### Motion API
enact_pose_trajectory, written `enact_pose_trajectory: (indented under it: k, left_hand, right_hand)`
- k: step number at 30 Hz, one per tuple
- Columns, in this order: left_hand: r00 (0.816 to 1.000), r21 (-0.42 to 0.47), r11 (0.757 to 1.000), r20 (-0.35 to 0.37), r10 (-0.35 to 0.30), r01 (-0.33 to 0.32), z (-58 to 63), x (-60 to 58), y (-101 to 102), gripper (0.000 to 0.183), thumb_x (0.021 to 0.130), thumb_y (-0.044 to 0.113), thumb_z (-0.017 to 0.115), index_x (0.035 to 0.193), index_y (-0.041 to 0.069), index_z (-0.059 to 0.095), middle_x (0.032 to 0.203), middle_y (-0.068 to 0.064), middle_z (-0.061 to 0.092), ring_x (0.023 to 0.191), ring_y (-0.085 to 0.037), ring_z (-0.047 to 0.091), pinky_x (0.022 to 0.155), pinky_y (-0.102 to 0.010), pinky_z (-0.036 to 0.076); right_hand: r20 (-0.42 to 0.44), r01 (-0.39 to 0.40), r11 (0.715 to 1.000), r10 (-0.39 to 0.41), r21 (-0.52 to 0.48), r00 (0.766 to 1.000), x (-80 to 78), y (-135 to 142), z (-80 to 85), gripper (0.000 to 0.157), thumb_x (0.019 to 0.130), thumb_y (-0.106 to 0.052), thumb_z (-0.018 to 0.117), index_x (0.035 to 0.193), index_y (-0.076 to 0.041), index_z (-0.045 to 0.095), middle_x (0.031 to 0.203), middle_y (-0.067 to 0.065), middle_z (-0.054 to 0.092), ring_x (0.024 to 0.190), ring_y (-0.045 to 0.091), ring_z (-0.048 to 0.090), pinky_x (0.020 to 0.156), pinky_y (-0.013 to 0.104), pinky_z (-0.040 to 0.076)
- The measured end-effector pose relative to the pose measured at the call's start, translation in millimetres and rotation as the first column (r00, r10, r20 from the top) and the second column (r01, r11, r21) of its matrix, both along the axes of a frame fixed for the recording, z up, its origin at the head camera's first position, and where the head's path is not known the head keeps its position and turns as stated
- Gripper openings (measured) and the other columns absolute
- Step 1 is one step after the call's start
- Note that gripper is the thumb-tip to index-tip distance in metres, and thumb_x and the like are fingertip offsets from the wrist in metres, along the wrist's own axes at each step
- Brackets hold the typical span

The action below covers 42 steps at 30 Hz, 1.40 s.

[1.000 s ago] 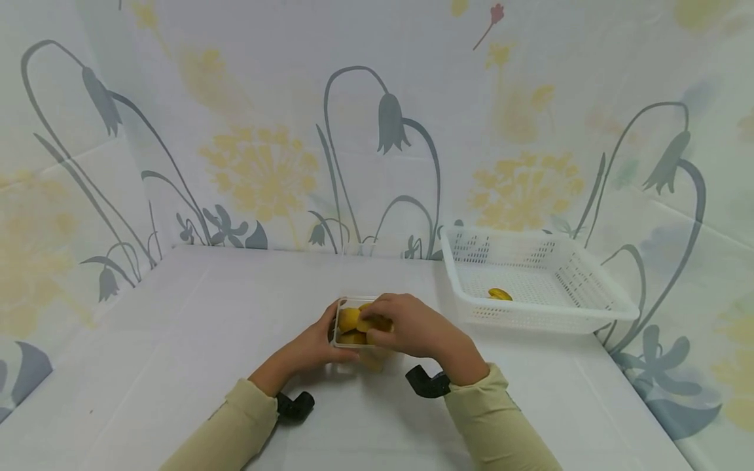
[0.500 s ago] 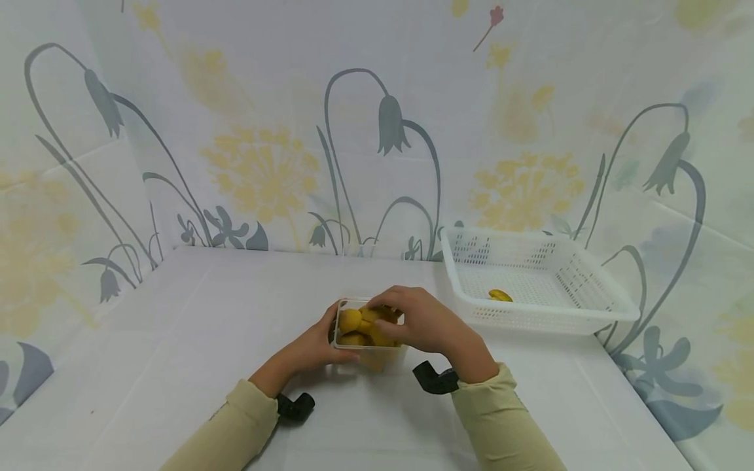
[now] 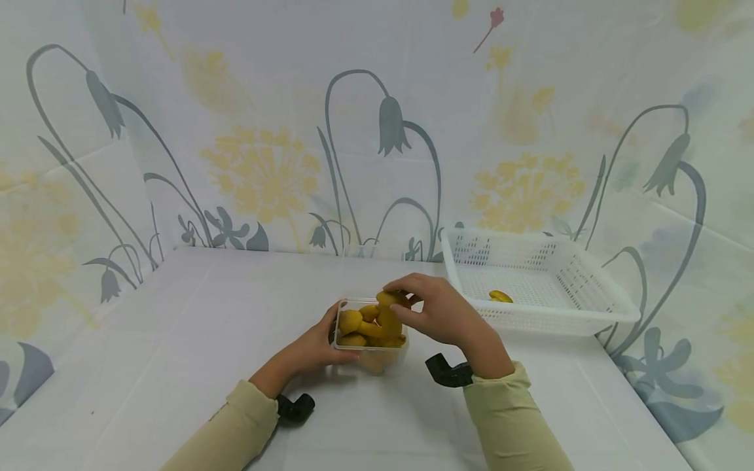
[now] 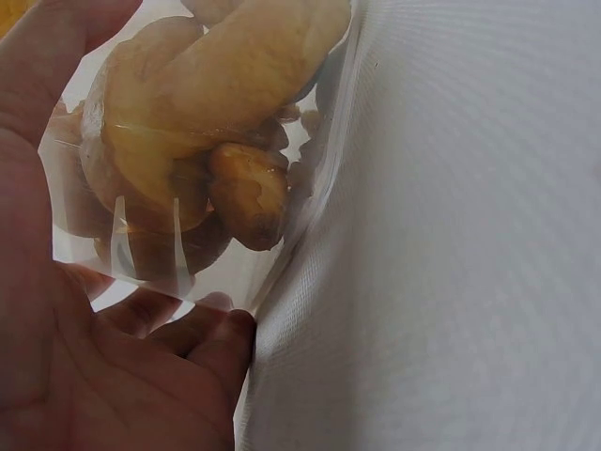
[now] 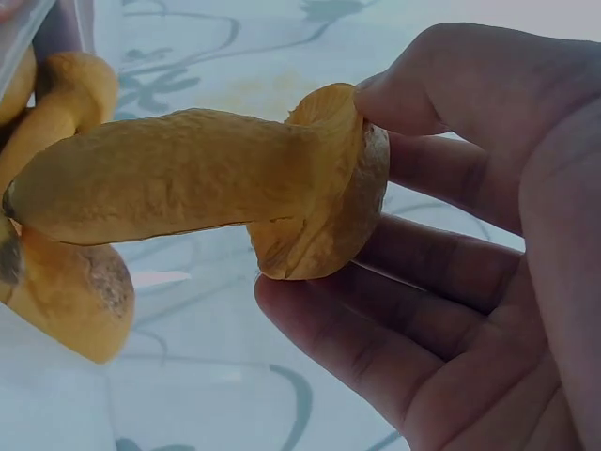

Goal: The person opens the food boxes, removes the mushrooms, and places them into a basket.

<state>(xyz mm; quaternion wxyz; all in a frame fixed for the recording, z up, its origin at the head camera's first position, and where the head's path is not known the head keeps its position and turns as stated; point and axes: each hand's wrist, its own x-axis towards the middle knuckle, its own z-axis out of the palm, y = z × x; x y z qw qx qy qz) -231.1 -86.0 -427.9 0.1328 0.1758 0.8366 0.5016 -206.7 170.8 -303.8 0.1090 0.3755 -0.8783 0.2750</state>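
Observation:
My left hand (image 3: 312, 347) grips a clear plastic box (image 3: 359, 348) from its left side. Yellow-brown mushrooms (image 3: 350, 322) with thick stems fill it. The left wrist view shows several more pressed behind the clear wall, with the fingers (image 4: 141, 310) curled around its lower end. At the box's right side, my right hand (image 3: 436, 307) pinches one mushroom (image 5: 188, 174) by its cap between thumb and fingers. Its thick stem points down toward the box opening and overlaps the other mushrooms in the head view.
A white perforated plastic basket (image 3: 530, 318) stands at the back right, holding a small yellow piece (image 3: 500, 296). Behind the box, a faint transparent outline (image 3: 374, 247) shows near the back. The white-covered table (image 3: 194, 327) meets a flower-printed cloth backdrop (image 3: 377, 183).
My right hand has moved up and to the right from inside the box, bringing the pinched mushroom's cap above the rim. The left hand and box have stayed in place.

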Motion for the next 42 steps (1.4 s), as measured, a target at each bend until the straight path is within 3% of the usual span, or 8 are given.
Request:
enact_pose_trajectory:
  k: [8, 21, 34, 42]
  left_hand:
    - [1.0, -0.019, 1.0, 0.005, 0.017, -0.017, 0.6, 0.3, 0.4, 0.116, 0.073, 0.04, 0.084, 0.157, 0.025, 0.005, 0.161, -0.008, 0.021, 0.149, -0.03, 0.02, 0.119, -0.055, 0.019]
    - [1.0, -0.025, 1.0, 0.018, 0.01, -0.009, 0.4, -0.1, 1.4, 0.117, 0.073, 0.041, 0.084, 0.157, 0.025, 0.004, 0.161, -0.011, 0.02, 0.149, -0.03, 0.022, 0.119, -0.05, 0.023]
    - [1.0, -0.007, 1.0, 0.016, 0.005, -0.005, 0.4, -0.4, 0.8, 0.118, 0.073, 0.039, 0.084, 0.157, 0.025, 0.004, 0.161, -0.01, 0.02, 0.149, -0.029, 0.021, 0.119, -0.05, 0.024]
    - [1.0, -0.013, 1.0, 0.017, 0.008, -0.008, 0.5, -0.4, 1.1, 0.117, 0.073, 0.038, 0.085, 0.157, 0.025, 0.004, 0.161, -0.01, 0.02, 0.149, -0.029, 0.021, 0.119, -0.05, 0.024]
  right_hand:
    - [-0.003, 0.047, 0.998, -0.047, -0.036, 0.999, -2.0, 13.1, 5.3, 0.026, 0.092, -0.016, 0.065, 0.118, -0.012, 0.066, 0.114, -0.002, 0.068, 0.095, 0.011, 0.067, 0.084, 0.025, 0.056]
    - [-0.014, 0.164, 0.985, -0.165, -0.054, 0.986, -6.8, 39.8, 9.1, 0.029, 0.093, -0.017, 0.065, 0.121, -0.01, 0.065, 0.114, 0.004, 0.068, 0.096, 0.019, 0.069, 0.086, 0.032, 0.057]
    - [-0.001, 0.31, 0.941, -0.313, -0.135, 0.95, -12.1, 73.5, 12.4, 0.028, 0.094, -0.02, 0.063, 0.122, -0.013, 0.065, 0.112, 0.005, 0.07, 0.1, 0.021, 0.066, 0.086, 0.035, 0.056]
    - [0.004, 0.41, 0.897, -0.415, -0.162, 0.91, -13.2, 91.3, 12.8, 0.03, 0.097, -0.029, 0.059, 0.124, -0.016, 0.064, 0.114, 0.007, 0.068, 0.098, 0.026, 0.069, 0.084, 0.039, 0.055]
